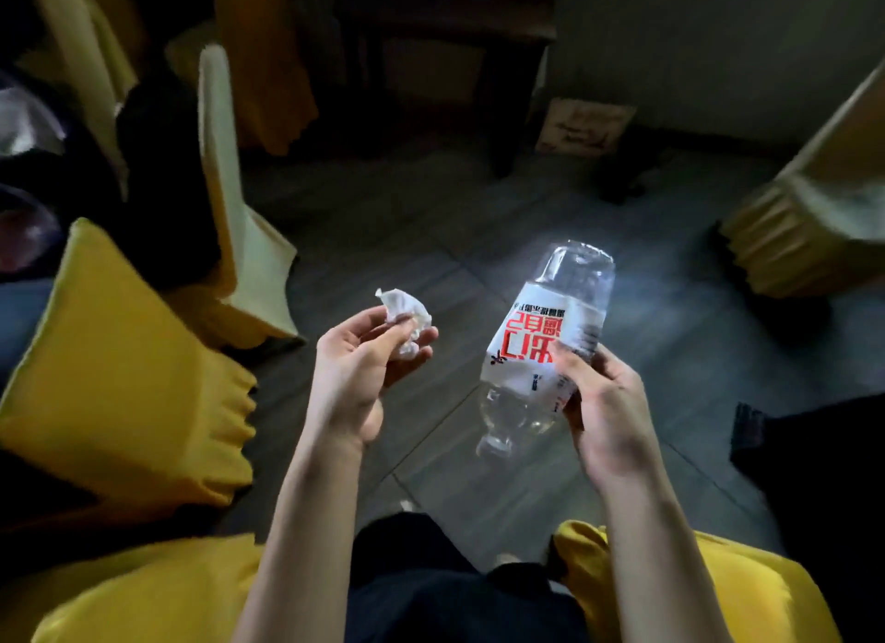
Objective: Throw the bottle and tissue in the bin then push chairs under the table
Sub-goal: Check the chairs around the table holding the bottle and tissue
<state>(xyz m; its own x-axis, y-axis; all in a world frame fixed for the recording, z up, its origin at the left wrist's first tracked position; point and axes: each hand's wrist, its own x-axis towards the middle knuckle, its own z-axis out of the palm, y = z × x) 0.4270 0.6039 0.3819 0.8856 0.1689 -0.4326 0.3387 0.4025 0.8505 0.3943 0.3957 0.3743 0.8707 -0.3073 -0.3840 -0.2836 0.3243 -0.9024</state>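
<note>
Bare forearms, no sleeves, dark trousers (431,594)

Both hands raised, left (357,362) pinching, right (606,403) gripping.

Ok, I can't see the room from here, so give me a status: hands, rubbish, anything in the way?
Left hand holds crumpled tissue. Right hand holds clear plastic bottle, neck towards the person. No bin in view. Yellow-covered chairs either side, floor ahead open.

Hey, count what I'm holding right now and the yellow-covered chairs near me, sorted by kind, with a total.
Bottle, clear plastic, in the right hand: 1
Tissue, crumpled, in the left hand: 1
Yellow-covered chairs, at left, behind it, at right: 3
Total: 5
</note>
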